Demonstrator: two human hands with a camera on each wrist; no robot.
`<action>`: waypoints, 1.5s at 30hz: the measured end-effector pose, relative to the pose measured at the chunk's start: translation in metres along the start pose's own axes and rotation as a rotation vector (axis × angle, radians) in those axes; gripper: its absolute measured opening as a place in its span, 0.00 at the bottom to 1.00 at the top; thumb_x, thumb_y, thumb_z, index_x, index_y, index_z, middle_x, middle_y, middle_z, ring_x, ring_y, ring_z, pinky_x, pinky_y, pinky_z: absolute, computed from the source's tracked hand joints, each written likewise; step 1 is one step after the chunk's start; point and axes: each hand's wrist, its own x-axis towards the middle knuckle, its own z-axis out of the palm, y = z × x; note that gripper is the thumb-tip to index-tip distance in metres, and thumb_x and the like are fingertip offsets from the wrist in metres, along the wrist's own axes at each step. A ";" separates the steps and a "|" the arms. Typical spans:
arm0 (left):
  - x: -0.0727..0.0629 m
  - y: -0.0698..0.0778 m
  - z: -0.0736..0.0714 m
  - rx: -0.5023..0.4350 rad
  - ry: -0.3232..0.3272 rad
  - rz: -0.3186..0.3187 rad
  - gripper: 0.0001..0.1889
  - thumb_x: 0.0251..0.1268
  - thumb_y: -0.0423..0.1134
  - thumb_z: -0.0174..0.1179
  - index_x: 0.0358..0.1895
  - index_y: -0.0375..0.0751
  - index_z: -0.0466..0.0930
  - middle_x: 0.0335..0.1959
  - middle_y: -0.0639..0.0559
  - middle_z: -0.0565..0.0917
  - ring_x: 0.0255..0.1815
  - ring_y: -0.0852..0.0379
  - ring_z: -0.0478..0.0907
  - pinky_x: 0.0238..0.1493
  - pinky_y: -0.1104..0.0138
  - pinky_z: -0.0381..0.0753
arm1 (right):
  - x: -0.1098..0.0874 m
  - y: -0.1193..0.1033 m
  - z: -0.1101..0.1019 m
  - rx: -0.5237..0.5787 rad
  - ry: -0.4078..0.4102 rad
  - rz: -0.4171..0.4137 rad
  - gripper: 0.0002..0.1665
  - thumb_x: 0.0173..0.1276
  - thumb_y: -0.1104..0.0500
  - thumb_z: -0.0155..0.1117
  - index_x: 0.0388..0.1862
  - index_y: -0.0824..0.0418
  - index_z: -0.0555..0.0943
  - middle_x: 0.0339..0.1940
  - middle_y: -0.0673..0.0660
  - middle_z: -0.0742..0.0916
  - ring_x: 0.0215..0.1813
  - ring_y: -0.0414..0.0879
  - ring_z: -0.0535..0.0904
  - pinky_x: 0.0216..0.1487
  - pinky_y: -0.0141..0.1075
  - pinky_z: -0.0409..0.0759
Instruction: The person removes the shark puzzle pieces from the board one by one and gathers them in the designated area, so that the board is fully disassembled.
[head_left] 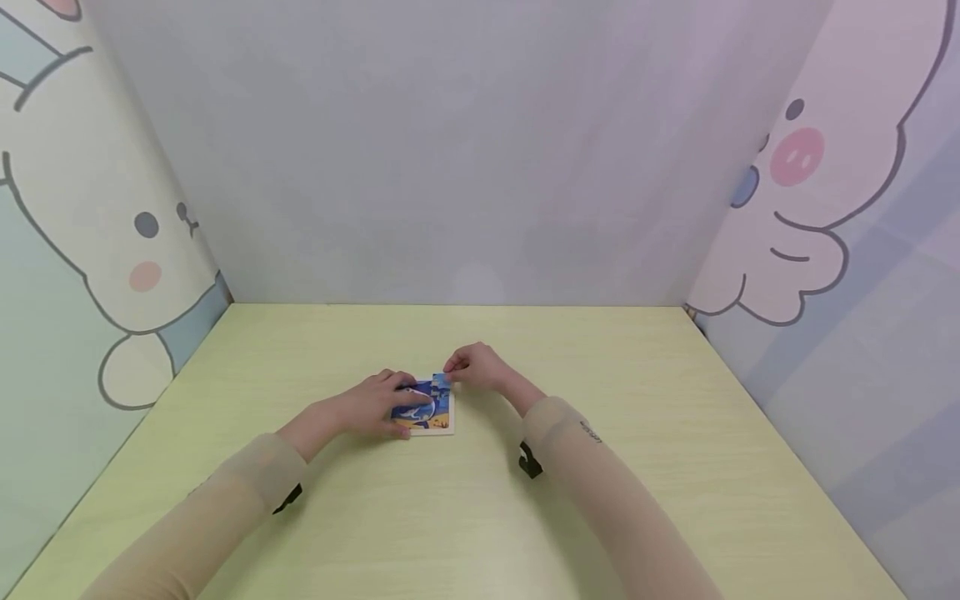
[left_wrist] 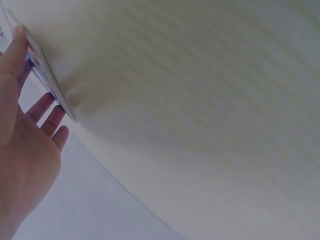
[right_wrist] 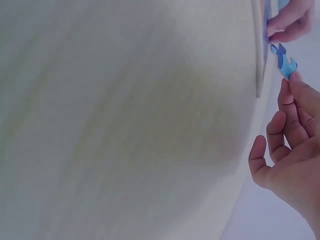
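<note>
R hand (head_left: 480, 367) has the blue puzzle pc (right_wrist: 287, 65) pinched btwn thumb & index tips, other fingers loosely bent & clear of it, so R grip = clamped on pc. In head view the pc sits just L of those tips, over the far R corner of the puzzle board (head_left: 431, 432). Per R wrist view, its longer axis seems to run out from the pinch twd the board, so free end leads & fingers trail; prob. handy, since the hand stays off that corner. Pc looks tilted to the board face there, not flat; can't tell if its tip touches. L hand (head_left: 371, 406) is on the board's L side, digits apart: thumb at near edge, index across the printed face, others by far edge, so L grip spans the board w/o pinching it. R is nearer the corner; L is nearer board's middle & prob. steadies it. Board's on the worktop (head_left: 465, 533), near edge running approx. L-R.
</note>
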 end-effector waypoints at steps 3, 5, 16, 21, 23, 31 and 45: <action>0.000 0.001 -0.001 0.003 0.002 -0.003 0.32 0.59 0.59 0.60 0.67 0.57 0.68 0.65 0.40 0.65 0.61 0.42 0.64 0.61 0.47 0.65 | -0.004 0.001 -0.010 -0.003 0.014 -0.008 0.07 0.60 0.57 0.69 0.35 0.58 0.85 0.32 0.50 0.87 0.33 0.40 0.78 0.37 0.29 0.76; 0.000 0.002 -0.001 0.005 0.000 -0.007 0.32 0.59 0.59 0.61 0.67 0.56 0.68 0.65 0.40 0.66 0.60 0.42 0.64 0.61 0.47 0.66 | -0.006 0.003 -0.016 -0.006 0.017 -0.007 0.07 0.60 0.57 0.69 0.35 0.58 0.85 0.32 0.50 0.87 0.34 0.39 0.79 0.38 0.29 0.77; 0.000 0.005 -0.002 -0.027 -0.028 -0.038 0.31 0.60 0.56 0.61 0.67 0.56 0.67 0.67 0.40 0.64 0.63 0.40 0.62 0.63 0.46 0.63 | -0.025 0.015 -0.054 0.054 0.019 0.036 0.08 0.60 0.57 0.69 0.36 0.59 0.85 0.33 0.51 0.87 0.37 0.41 0.80 0.44 0.34 0.79; -0.001 0.003 0.001 -0.020 -0.016 -0.027 0.32 0.60 0.56 0.61 0.68 0.56 0.66 0.67 0.40 0.64 0.63 0.40 0.62 0.62 0.46 0.64 | -0.033 0.030 -0.069 0.069 0.040 0.040 0.08 0.60 0.57 0.69 0.36 0.59 0.85 0.33 0.52 0.87 0.37 0.42 0.80 0.46 0.35 0.79; -0.001 0.003 0.001 -0.018 -0.011 -0.022 0.31 0.60 0.56 0.60 0.68 0.56 0.66 0.67 0.40 0.64 0.63 0.41 0.62 0.62 0.46 0.64 | -0.036 0.037 -0.074 0.069 0.046 0.044 0.08 0.60 0.57 0.69 0.36 0.59 0.85 0.34 0.52 0.87 0.38 0.42 0.80 0.46 0.35 0.79; -0.002 0.003 0.000 -0.025 -0.003 -0.017 0.32 0.61 0.56 0.60 0.68 0.57 0.66 0.67 0.41 0.64 0.62 0.41 0.62 0.61 0.47 0.65 | -0.050 0.070 -0.093 0.070 0.074 0.087 0.08 0.61 0.57 0.68 0.37 0.60 0.85 0.35 0.52 0.87 0.40 0.43 0.80 0.48 0.39 0.78; -0.004 0.005 -0.003 -0.039 -0.015 -0.031 0.31 0.61 0.55 0.60 0.68 0.57 0.66 0.67 0.41 0.64 0.63 0.42 0.62 0.62 0.47 0.65 | -0.059 0.114 -0.097 0.082 0.092 0.197 0.07 0.60 0.59 0.69 0.36 0.60 0.85 0.35 0.52 0.87 0.35 0.43 0.72 0.36 0.33 0.71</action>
